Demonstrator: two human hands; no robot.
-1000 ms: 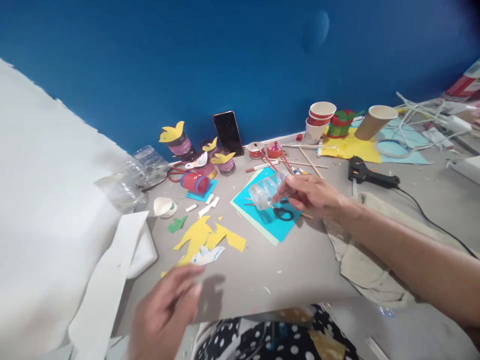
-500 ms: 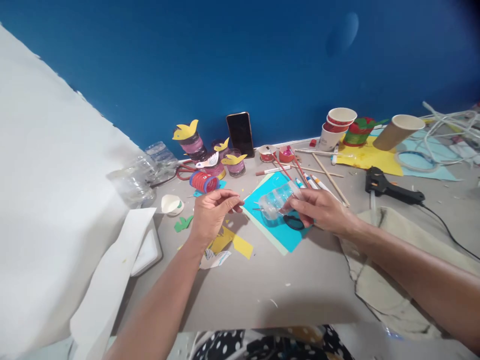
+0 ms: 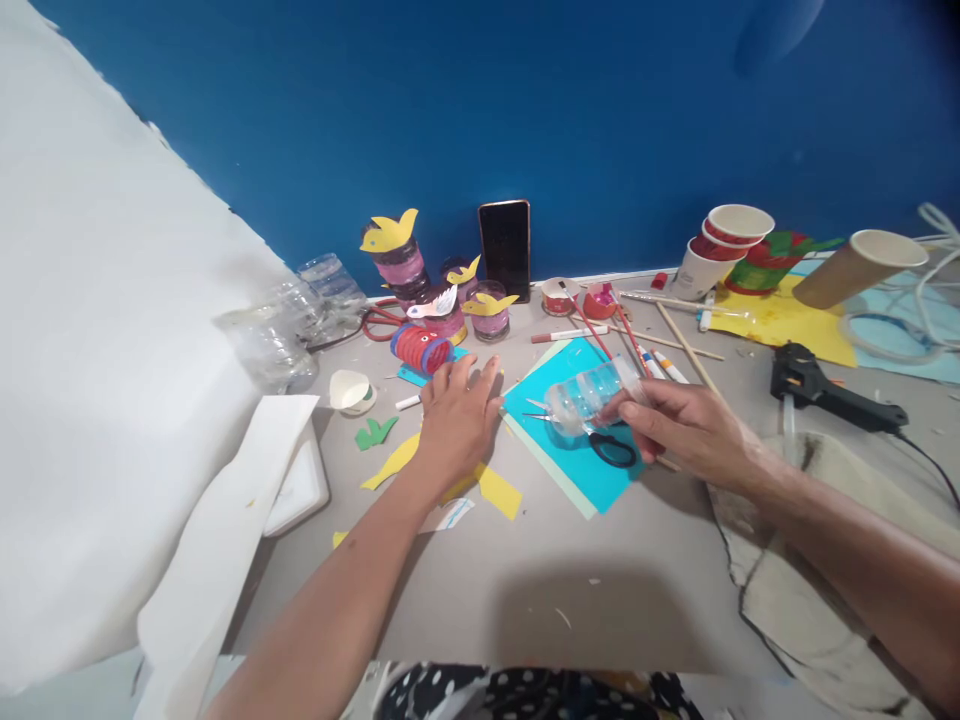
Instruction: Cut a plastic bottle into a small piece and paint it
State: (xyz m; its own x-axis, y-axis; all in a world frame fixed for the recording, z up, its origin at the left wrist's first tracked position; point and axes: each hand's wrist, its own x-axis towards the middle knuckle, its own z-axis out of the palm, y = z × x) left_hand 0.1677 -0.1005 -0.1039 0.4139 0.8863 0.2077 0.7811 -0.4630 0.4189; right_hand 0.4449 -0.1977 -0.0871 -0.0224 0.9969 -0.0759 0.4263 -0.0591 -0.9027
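My right hand (image 3: 675,425) grips a clear ribbed plastic bottle piece (image 3: 589,395) by one end, holding it tilted above blue paper (image 3: 577,480). Below it on the paper lie scissors with black handles (image 3: 613,450), partly hidden by the plastic. My left hand (image 3: 459,415) is palm down at the table, fingers stretched and apart, with nothing seen in it. Just beyond its fingertips lies a red-and-blue painted ribbed cylinder (image 3: 421,350) with small eyes. Yellow paper scraps (image 3: 499,490) lie under and around the left wrist, near a green paper cutout (image 3: 375,433).
Bird-topped painted cups (image 3: 397,265) and a phone (image 3: 505,250) stand along the wall. Brushes, markers (image 3: 570,334) and sticks lie behind the paper. At right are stacked paper cups (image 3: 709,265), a glue gun (image 3: 832,390) and cloth (image 3: 802,580). Clear plastic bottles (image 3: 270,345) sit at left.
My left hand has gone from curled, pinched fingers to spread ones, reaching forward to the table. The right hand still holds the bottle piece. The whole view has shifted somewhat.
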